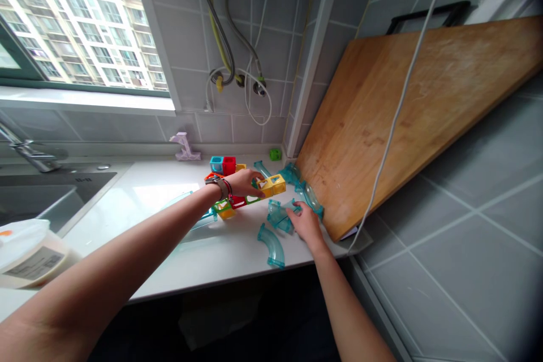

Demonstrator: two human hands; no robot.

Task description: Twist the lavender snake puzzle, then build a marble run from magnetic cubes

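The left hand (245,183), arm stretched forward, grips yellow open-windowed blocks (272,185) just above the tabletop (153,195); the right hand (306,223), fingers bent narrow, pinches a translucent teal tube piece (278,216) beside a curved teal tube (271,246).

The tube pieces (278,216) look glossy, translucent plastic, the board (365,124) matt wood.

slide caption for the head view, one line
Left hand on yellow blocks, right hand at a teal piece, over a white counter beside a leaning board.
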